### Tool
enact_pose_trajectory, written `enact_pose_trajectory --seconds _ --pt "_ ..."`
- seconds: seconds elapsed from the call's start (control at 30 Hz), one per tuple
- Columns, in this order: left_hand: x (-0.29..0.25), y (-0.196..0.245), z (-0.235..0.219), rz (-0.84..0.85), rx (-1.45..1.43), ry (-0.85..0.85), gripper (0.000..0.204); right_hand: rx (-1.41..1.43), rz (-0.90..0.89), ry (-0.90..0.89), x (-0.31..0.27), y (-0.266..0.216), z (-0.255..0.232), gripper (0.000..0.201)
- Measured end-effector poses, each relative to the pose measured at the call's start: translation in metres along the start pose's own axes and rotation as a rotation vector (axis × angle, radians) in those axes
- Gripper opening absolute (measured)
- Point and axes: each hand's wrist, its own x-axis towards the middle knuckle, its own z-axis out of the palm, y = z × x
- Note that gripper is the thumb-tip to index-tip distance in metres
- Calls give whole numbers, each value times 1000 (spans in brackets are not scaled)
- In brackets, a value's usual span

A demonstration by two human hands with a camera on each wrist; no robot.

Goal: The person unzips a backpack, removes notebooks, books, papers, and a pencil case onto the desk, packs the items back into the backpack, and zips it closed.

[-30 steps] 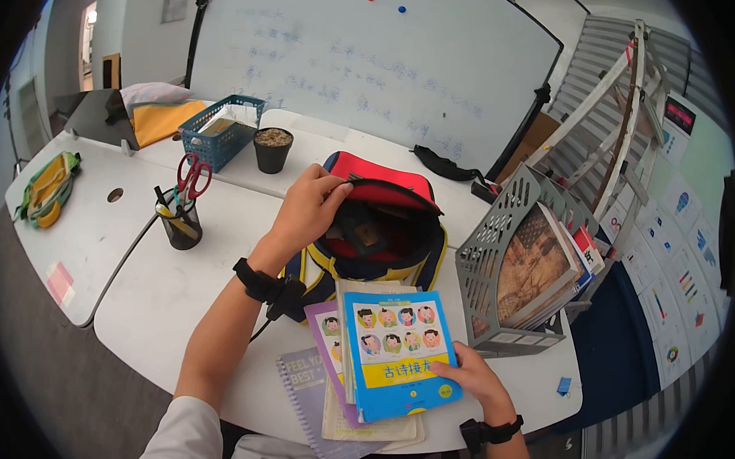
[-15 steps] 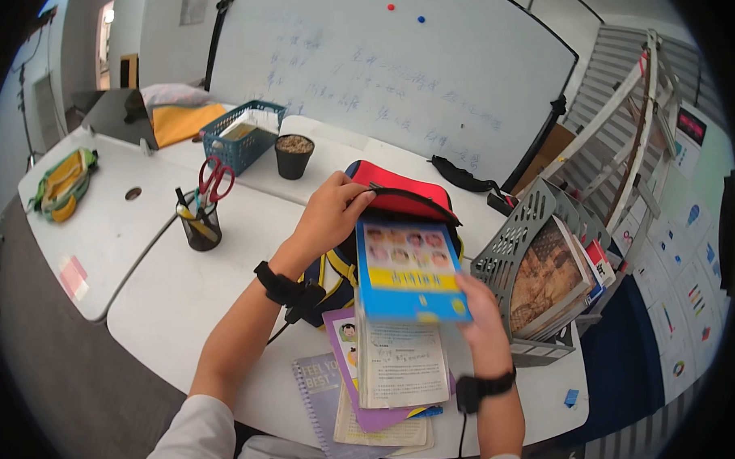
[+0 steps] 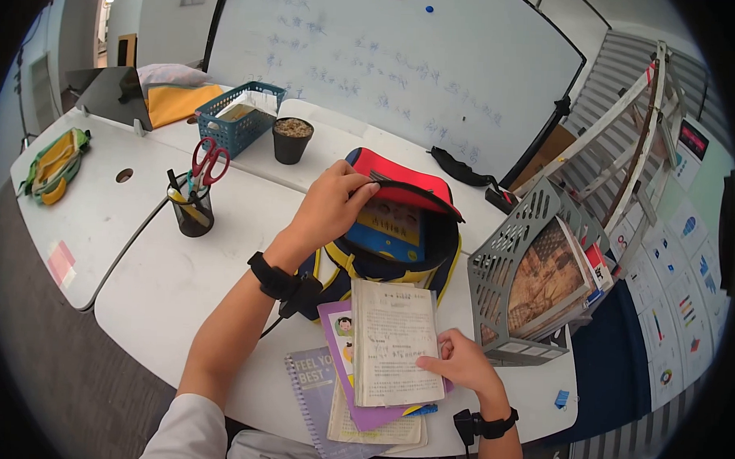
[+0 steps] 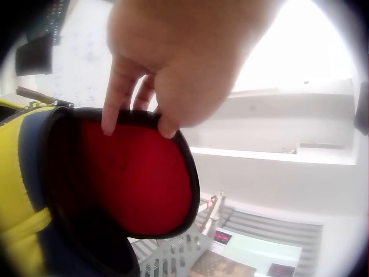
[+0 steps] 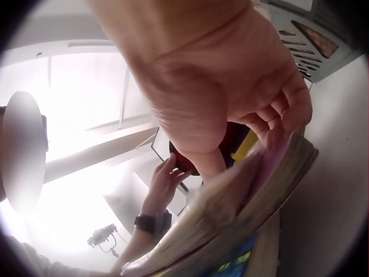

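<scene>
The left hand (image 3: 333, 206) pinches the rim of the red flap (image 3: 402, 176) of a backpack (image 3: 330, 269), holding it raised. In the left wrist view, that hand (image 4: 167, 63) has fingers and thumb on the black edge of the red lining (image 4: 138, 173). Inside the bag lies the blue book (image 3: 390, 238). The right hand (image 3: 465, 364) grips the right edge of an open-paged worn book (image 3: 396, 328), thumb on top, above a purple book (image 3: 336, 316) and a spiral notebook (image 3: 309, 381). In the right wrist view, the hand (image 5: 230, 86) has its fingers at the book's edge (image 5: 202, 225).
A grey file rack (image 3: 488, 290) with books stands right of the bag. Behind and left are a pen holder (image 3: 193, 215) with scissors, a plant pot (image 3: 290, 146), a blue basket (image 3: 240, 132) and a green-yellow pouch (image 3: 56, 166). A blue clip (image 3: 561, 399) lies near the right edge.
The blue book has gone from the pile into the bag, and the right hand has let go of it, come back and taken the worn book's edge. The left hand still holds the flap.
</scene>
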Motion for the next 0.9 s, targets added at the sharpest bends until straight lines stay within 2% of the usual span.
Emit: enact_pose_trajectory --seconds 0.03,0.07,0.13,0.17,0.23,0.27,0.33,0.37,0.43,0.47,0.53,0.57,0.63,0.67,0.73,0.87,0.9 --pt "-1 0 1 2 20 1 22 -62 71 -44 0 -1 0 49" --pt "0 0 1 5 38 2 23 -59 68 -37 5 10 4 49" --pt "1 -2 1 20 29 4 23 468 -83 -105 17 36 14 46" --pt "0 -3 1 26 22 6 23 467 -80 -104 17 39 17 46" --pt "-1 -4 2 19 15 0 23 720 -85 0 13 38 21 38" --pt "0 -5 2 19 13 -1 23 716 -84 -3 10 38 21 38" --pt "0 -3 2 14 15 0 23 871 -102 160 -2 39 22 33" --pt "0 -2 2 14 19 -1 23 868 -98 157 -9 38 21 33" --pt "-1 -3 2 13 22 2 23 1056 -81 227 -20 35 17 38" --pt "-1 -4 2 15 29 5 23 1049 -81 224 -22 41 15 38" --pt "-1 -4 2 15 42 13 23 1410 20 71 -27 57 12 46" --pt "-1 -3 2 21 56 14 24 1410 24 71 -29 60 11 46" --pt "0 -2 2 15 36 10 24 1165 -10 -96 -34 60 9 44" --pt "-1 -2 2 13 19 10 24 1167 -7 -93 -36 56 9 44" --pt "-1 -1 2 11 24 4 24 892 -32 -36 -38 37 7 42" --pt "0 -2 4 6 40 -7 24 1004 -80 13 -38 5 17 43" --pt "0 -3 4 7 44 -4 24 1147 -107 13 -36 0 20 40"
